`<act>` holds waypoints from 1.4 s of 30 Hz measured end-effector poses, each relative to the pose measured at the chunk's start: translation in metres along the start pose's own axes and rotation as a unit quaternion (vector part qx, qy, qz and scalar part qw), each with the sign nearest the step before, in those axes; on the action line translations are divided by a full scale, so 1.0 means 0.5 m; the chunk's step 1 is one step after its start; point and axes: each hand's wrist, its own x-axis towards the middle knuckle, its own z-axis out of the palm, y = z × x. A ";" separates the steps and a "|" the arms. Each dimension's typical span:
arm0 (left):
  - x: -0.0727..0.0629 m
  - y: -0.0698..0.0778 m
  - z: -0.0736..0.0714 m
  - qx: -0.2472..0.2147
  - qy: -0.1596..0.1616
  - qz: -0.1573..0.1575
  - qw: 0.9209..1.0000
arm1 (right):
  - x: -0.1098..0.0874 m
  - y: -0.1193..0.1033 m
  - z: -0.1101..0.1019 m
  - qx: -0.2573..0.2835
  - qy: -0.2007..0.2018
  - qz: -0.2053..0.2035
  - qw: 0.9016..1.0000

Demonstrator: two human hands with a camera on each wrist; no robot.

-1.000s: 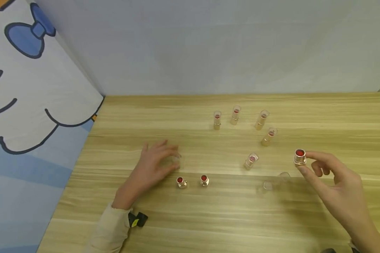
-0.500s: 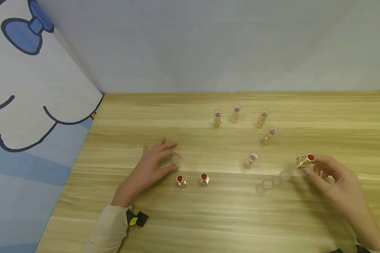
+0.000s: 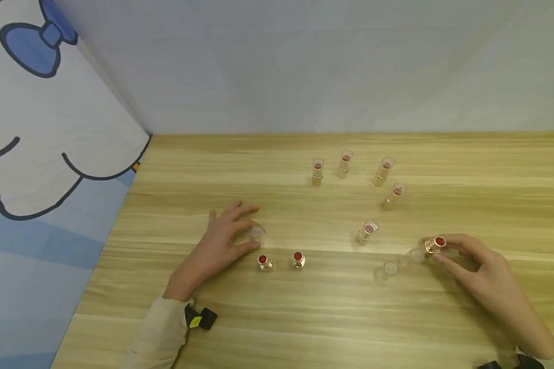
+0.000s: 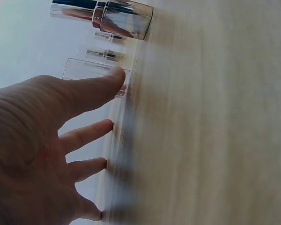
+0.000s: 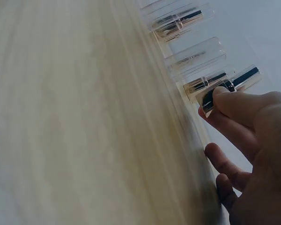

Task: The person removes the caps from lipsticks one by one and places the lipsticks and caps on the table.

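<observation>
In the head view my left hand (image 3: 219,238) rests on the table, thumb and index finger pinching a clear lipstick cap (image 3: 256,234). The left wrist view shows that cap (image 4: 86,70) upright behind the thumb, the other fingertips touching the tabletop. At the right, my right hand (image 3: 485,266) grips an uncapped lipstick (image 3: 435,245) by its gold base, red tip up; its base is low over or on the table, I cannot tell which. Beside it stand two loose clear caps, one close (image 3: 417,254) and one further left (image 3: 391,267). Two uncapped lipsticks, one left (image 3: 264,262) and one right (image 3: 298,259), stand near my left hand.
Several capped lipsticks stand further back, among them one at the far left (image 3: 318,171), one right of centre (image 3: 394,197) and a nearer one (image 3: 367,232). The wooden table (image 3: 189,164) ends at a pale wall (image 3: 304,66). A printed cloth (image 3: 74,128) hangs at the left.
My right hand has lowered the lipstick towards the table, first tilting it right, then moving it left beside the nearer loose cap. The left hand has stayed at its cap.
</observation>
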 end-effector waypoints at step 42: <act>0.240 0.158 -0.110 0.132 -0.003 0.074 0.989 | 0.009 0.012 0.052 -0.118 0.046 -0.163 0.978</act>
